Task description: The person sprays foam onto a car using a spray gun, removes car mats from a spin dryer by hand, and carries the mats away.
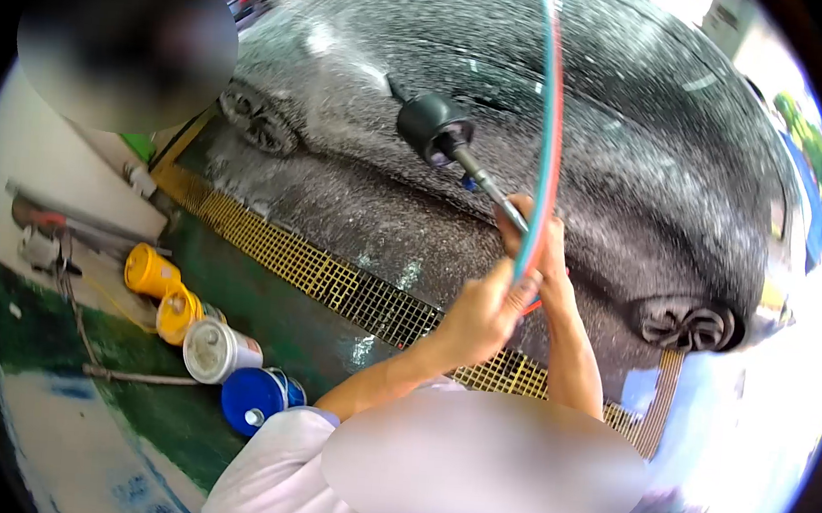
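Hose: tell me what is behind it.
Behind the hose are the car and part of the right hand. The strips of both directly behind it are covered and cannot be seen.

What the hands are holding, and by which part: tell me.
The right hand grips the spray wand at its rear end; the left hand is closed at the hose, its exact hold hidden.

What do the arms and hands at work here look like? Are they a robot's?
No, they're a person's. The left hand and right hand show no gloves, and I see no watch. The forearms are bare. The shirt is whitish and looks plain where it shows; blurring hides much of it, so I can't rule out markings.
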### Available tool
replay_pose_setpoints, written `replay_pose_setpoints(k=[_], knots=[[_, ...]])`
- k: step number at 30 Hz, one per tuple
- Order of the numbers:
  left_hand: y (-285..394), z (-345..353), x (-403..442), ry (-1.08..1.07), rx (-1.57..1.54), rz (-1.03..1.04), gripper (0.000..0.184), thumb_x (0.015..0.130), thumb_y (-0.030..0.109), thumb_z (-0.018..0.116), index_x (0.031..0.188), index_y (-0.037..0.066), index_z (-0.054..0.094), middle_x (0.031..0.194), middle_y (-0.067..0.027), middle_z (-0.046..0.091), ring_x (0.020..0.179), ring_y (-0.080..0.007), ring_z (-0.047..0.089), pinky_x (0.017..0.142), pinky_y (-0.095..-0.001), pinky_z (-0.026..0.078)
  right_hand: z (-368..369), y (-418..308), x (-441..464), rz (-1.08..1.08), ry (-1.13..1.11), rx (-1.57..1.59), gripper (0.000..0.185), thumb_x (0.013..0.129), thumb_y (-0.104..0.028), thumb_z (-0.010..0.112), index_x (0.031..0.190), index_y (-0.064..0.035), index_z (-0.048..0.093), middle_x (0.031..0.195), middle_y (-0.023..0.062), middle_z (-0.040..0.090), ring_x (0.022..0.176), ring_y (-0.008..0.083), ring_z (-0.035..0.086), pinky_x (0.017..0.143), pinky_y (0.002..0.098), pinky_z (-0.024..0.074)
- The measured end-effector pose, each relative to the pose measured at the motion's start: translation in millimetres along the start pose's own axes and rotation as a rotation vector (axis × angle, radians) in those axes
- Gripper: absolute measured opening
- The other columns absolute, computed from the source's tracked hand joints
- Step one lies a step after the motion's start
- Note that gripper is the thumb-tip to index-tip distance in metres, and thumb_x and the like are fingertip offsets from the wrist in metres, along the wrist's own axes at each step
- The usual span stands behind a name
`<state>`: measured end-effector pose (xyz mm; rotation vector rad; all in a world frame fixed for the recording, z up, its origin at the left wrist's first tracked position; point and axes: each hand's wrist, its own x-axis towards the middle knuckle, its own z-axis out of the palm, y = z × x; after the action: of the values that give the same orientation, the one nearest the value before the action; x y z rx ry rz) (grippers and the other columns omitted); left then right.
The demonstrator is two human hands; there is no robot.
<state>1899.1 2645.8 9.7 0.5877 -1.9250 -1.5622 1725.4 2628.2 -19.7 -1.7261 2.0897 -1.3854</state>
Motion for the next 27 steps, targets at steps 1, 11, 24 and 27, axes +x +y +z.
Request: replay_pose_setpoints(k=[1, 11, 24, 27], knots=[[-15, 12, 2, 0.088, -0.047, 0.11, 0.033, 0.104, 0.037, 0.05, 0.106, 0.005, 0.058, 0.066, 0.0025, 0.052, 0.051, -0.0069, 0.048, 0.045, -0.026, 0.038, -13, 18, -12, -0.061, 0.002, 0.136, 0.025, 0.082, -0.013, 0.072, 0.106, -0.0076, 0.068, 0.084, 0.0173, 0.07, 0.077, 0.036, 0.07, 0.067, 0.0435, 0.0541], [6, 81, 1, 0.265, -0.421, -0.025, 0.03, 0.105, 0.035, 0.049, 0.091, 0.009, 0.053, 0.058, 0.0066, 0.033, 0.042, -0.0019, 0.025, 0.036, -0.021, 0.021, -210, 171, -226, 0.505, 0.321, -0.175, 0.023, 0.087, -0.027, 0.066, 0.097, -0.006, 0.068, 0.078, 0.022, 0.068, 0.075, 0.0415, 0.067, 0.071, 0.0489, 0.0525], [83, 305, 38, 0.163, -0.304, 0.063, 0.029, 0.106, 0.034, 0.047, 0.093, 0.008, 0.053, 0.06, 0.0063, 0.033, 0.044, -0.0024, 0.026, 0.039, -0.0218, 0.023, -440, 300, -405, 0.983, 0.835, -0.503, 0.026, 0.091, -0.032, 0.06, 0.102, -0.01, 0.067, 0.088, 0.0237, 0.07, 0.087, 0.0443, 0.068, 0.079, 0.0528, 0.0535], [101, 347, 54, 0.133, -0.291, 0.114, 0.03, 0.106, 0.034, 0.047, 0.094, 0.007, 0.053, 0.061, 0.006, 0.033, 0.044, -0.0023, 0.027, 0.039, -0.0216, 0.023, -441, 341, -416, 1.066, 0.644, -0.539, 0.024, 0.09, -0.031, 0.061, 0.099, -0.0094, 0.065, 0.086, 0.0271, 0.069, 0.088, 0.0474, 0.067, 0.079, 0.0555, 0.0532]])
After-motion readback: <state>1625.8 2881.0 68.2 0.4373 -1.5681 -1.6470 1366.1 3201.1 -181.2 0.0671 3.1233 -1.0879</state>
